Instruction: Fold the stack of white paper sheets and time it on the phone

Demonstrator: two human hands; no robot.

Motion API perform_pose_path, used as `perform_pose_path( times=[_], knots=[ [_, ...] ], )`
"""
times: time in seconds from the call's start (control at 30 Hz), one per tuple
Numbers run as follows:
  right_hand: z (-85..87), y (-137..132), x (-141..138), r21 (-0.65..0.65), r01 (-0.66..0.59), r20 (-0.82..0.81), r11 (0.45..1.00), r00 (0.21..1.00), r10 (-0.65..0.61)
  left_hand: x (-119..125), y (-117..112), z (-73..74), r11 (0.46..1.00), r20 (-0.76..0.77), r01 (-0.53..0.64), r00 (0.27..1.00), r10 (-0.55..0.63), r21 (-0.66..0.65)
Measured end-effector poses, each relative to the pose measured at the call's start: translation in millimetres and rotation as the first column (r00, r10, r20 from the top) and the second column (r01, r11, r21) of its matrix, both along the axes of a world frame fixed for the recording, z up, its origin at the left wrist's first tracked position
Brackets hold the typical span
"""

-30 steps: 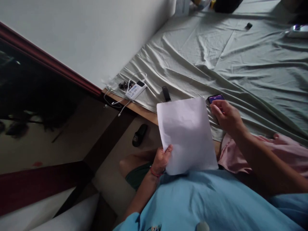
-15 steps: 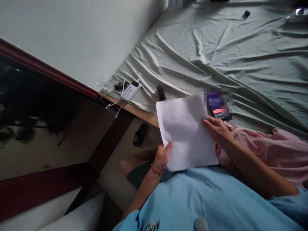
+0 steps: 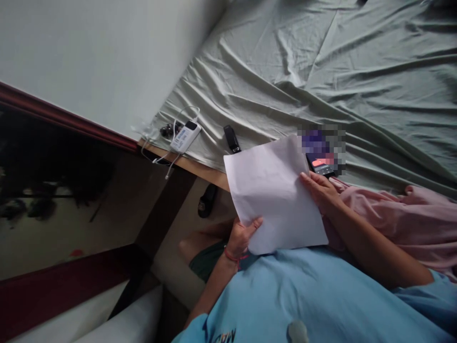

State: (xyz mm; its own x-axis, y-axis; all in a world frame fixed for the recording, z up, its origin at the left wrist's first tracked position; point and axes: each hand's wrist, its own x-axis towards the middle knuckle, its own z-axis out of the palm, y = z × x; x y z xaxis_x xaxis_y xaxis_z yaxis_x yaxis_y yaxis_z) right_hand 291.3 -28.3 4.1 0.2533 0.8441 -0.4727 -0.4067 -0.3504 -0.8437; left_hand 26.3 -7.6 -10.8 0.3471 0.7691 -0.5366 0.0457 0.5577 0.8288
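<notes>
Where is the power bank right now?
In the head view, the power bank lies left of centre on the bed sheet, near the bed's corner by the wall, with white cables around it and a small black object to its right.
</notes>
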Motion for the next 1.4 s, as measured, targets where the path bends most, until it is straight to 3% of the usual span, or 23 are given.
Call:
perform_pose_path(
  times=[0.1, 0.27, 0.37, 0.43, 0.6, 0.8, 1.0, 1.17, 1.23, 1.4],
  knots=[
    [-1.1, -0.6, 1.0, 0.018, 0.021, -0.037, 1.000, 0.999, -0.020, -3.5, 9.8, 4.2, 0.997, -0.011, 0.021, 1.000, -0.021, 0.070],
    [-0.2, -3.9, 0.7, 0.040, -0.070, -0.109, 0.997, 0.991, 0.074, 1.4, 35.0, 22.5, 0.987, 0.167, -0.141, 0.978, 0.127, 0.074],
    [0.5, -7.1, 3.1, 0.027, -0.115, -0.160, 0.993, 0.980, 0.118, 5.4, 41.1, 29.3, 0.976, 0.128, -0.211, 0.971, 0.203, 0.057],
    [1.0, -9.7, 5.8, 0.007, -0.113, -0.187, 0.994, 0.976, 0.113, 6.5, 40.3, 31.4, 0.985, 0.103, -0.171, 0.981, 0.167, 0.034],
    [1.8, -13.1, 8.8, -0.039, -0.122, -0.261, 0.992, 0.959, 0.107, 8.8, 40.6, 36.8, 0.994, 0.012, 0.061, 0.998, -0.063, 0.088],
    [-2.2, -6.8, 4.6, 0.035, -0.115, -0.293, 0.993, 0.949, 0.120, 5.1, 48.3, 29.0, 0.989, -0.060, 0.000, 0.998, 0.009, 0.150],
    [-4.6, -7.8, 7.6, 0.061, -0.170, -0.325, 0.984, 0.928, 0.180, 0.6, 44.8, 29.2, 0.996, 0.145, -0.002, 0.989, -0.011, 0.091],
    [-4.4, -10.5, 8.1, 0.019, -0.182, -0.312, 0.983, 0.933, 0.179, 6.3, 46.2, 37.7, 0.984, -0.064, 0.084, 0.995, -0.074, 0.157],
    [-5.4, -9.6, 6.9, 0.025, -0.182, -0.304, 0.983, 0.935, 0.181, 7.9, 48.5, 35.5, 0.985, -0.111, 0.045, 0.993, -0.027, 0.166],
    [-5.2, -7.1, 2.8, 0.097, -0.282, -0.245, 0.954, 0.923, 0.298, 7.9, 56.8, 25.8, 0.969, -0.014, -0.246, 0.969, 0.246, 0.006]
  ],
)
